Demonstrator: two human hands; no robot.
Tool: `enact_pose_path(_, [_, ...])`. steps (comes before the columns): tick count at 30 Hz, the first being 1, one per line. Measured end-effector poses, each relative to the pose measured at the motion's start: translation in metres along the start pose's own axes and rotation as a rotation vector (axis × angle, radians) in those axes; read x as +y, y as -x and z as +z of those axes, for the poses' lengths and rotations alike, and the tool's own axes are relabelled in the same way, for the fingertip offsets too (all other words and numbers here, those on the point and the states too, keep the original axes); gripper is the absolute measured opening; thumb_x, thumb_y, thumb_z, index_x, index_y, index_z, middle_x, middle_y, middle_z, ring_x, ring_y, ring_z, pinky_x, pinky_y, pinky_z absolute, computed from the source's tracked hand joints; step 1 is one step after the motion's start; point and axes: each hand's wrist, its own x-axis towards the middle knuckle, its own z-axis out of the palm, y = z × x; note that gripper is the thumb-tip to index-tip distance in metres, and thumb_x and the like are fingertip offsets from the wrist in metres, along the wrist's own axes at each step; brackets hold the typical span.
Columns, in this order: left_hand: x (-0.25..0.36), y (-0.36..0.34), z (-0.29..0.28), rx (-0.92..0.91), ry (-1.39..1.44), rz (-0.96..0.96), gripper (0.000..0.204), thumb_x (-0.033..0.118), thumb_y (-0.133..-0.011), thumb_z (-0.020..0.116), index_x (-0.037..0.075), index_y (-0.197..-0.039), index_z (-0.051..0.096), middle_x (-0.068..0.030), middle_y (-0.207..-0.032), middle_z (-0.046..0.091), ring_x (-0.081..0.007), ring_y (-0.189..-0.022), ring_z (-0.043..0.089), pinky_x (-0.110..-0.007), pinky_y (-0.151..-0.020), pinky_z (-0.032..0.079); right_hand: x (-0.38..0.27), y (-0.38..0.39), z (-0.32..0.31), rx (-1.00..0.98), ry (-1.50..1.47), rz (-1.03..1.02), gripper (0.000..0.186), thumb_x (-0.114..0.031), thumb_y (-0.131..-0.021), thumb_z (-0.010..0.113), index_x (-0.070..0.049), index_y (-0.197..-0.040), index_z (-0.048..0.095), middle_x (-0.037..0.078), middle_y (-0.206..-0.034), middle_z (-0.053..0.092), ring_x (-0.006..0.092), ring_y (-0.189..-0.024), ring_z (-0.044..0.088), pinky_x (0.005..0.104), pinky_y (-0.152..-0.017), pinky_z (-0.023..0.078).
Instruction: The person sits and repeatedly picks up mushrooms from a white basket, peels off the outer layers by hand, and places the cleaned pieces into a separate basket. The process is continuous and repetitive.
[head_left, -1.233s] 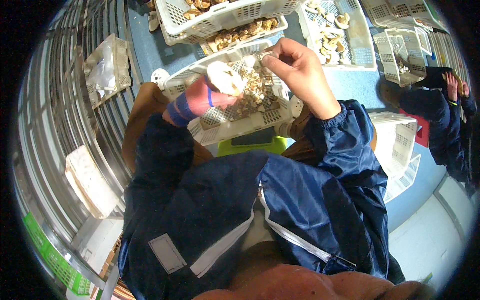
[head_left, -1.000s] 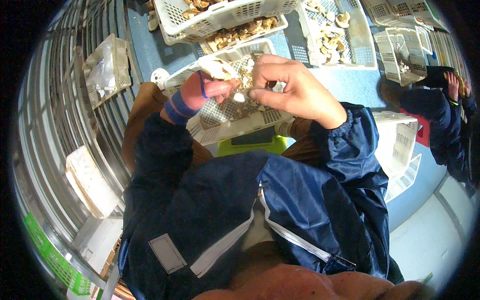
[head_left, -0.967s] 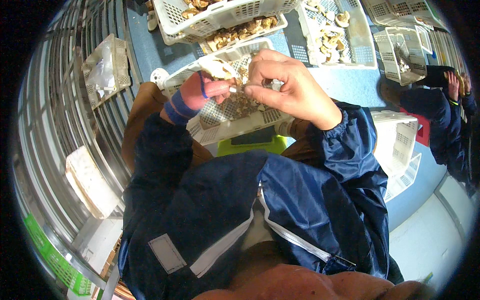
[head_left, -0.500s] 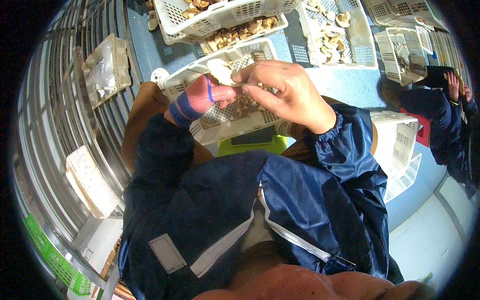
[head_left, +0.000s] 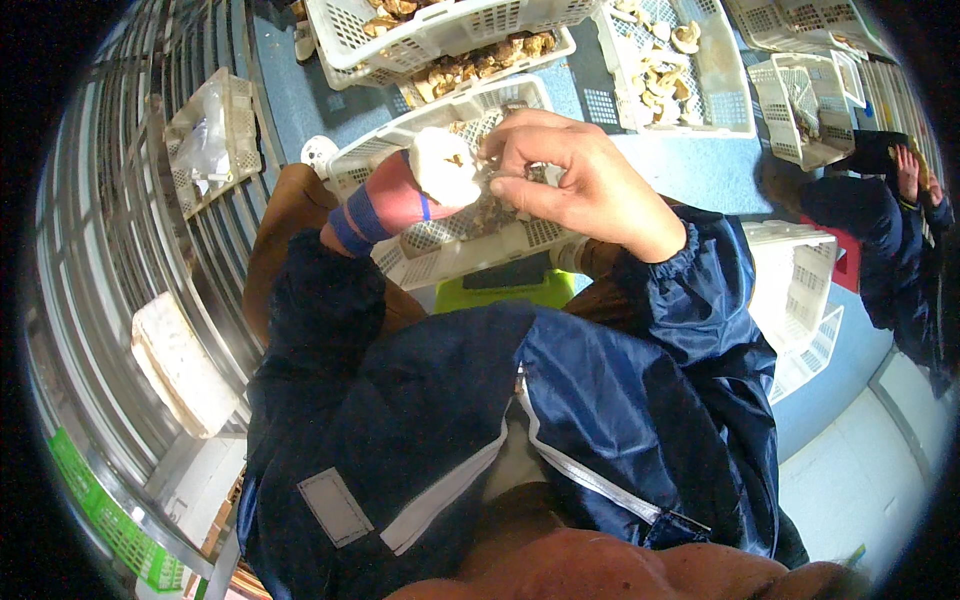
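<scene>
A pale mushroom shows its broad whitish side, with a small brown spot, above the crate in front of me. My left hand, with a blue band round the hand and more at the wrist, is closed around it from below and the left. Just right of the mushroom is my right hand, thumb and forefinger drawn together in a pinch; what they hold, if anything, is too small to make out. Below both hands lies a white mesh crate with small dark and pale scraps on its bottom.
Beyond stand stacked white crates of brown mushrooms. Another crate, at the right, holds pale pieces. A slatted metal rack runs along my left. Something lime-green sits below the crate. A co-worker's hands are at the far right.
The mushroom has turned in my left hand, so its broad white side now faces up. My right hand has drawn slightly off it to the right.
</scene>
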Motion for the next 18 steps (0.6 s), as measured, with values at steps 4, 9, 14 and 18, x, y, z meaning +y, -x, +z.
enact_pose_path(4, [0.003, -0.004, 0.01, 0.122, -0.005, 0.098, 0.044, 0.021, -0.079, 0.082, 0.005, -0.116, 0.066, -0.0125, -0.105, 0.071, -0.0276, -0.095, 0.07, -0.037, -0.083, 0.054, 0.004, -0.003, 0.008, 0.051, -0.05, -0.09, 0.017, -0.01, -0.089, 0.074, -0.002, -0.08, 0.061, 0.014, -0.107, 0.069, 0.0269, -0.099, 0.065, 0.036, -0.088, 0.05])
enact_pose_path(9, [0.0, 0.003, 0.005, -0.099, 0.147, -0.233, 0.085, 0.067, -0.092, 0.057, 0.008, -0.151, 0.041, -0.0177, -0.143, 0.055, -0.034, -0.131, 0.053, -0.053, -0.115, 0.038, 0.003, -0.002, 0.01, 0.05, -0.086, -0.016, 0.017, -0.01, -0.089, 0.074, -0.002, -0.08, 0.062, 0.012, -0.102, 0.071, 0.0263, -0.098, 0.067, 0.0363, -0.088, 0.051])
enact_pose_path(14, [0.008, 0.001, 0.014, 0.002, 0.008, -0.207, 0.078, 0.057, -0.087, 0.07, 0.008, -0.143, 0.05, -0.0153, -0.135, 0.061, -0.0303, -0.125, 0.059, -0.048, -0.109, 0.044, 0.003, -0.003, 0.013, 0.088, -0.095, -0.02, 0.015, -0.009, -0.09, 0.073, -0.002, -0.081, 0.063, 0.012, -0.1, 0.071, 0.0261, -0.098, 0.068, 0.036, -0.088, 0.052])
enact_pose_path(18, [0.046, -0.009, 0.015, 0.077, -0.328, -0.069, 0.051, 0.031, -0.083, 0.08, 0.006, -0.124, 0.063, -0.0128, -0.115, 0.069, -0.0267, -0.106, 0.067, -0.039, -0.091, 0.053, 0.005, -0.004, 0.014, 0.097, -0.089, -0.02, 0.014, -0.009, -0.09, 0.073, -0.002, -0.082, 0.064, 0.013, -0.101, 0.072, 0.0261, -0.098, 0.069, 0.0359, -0.088, 0.052])
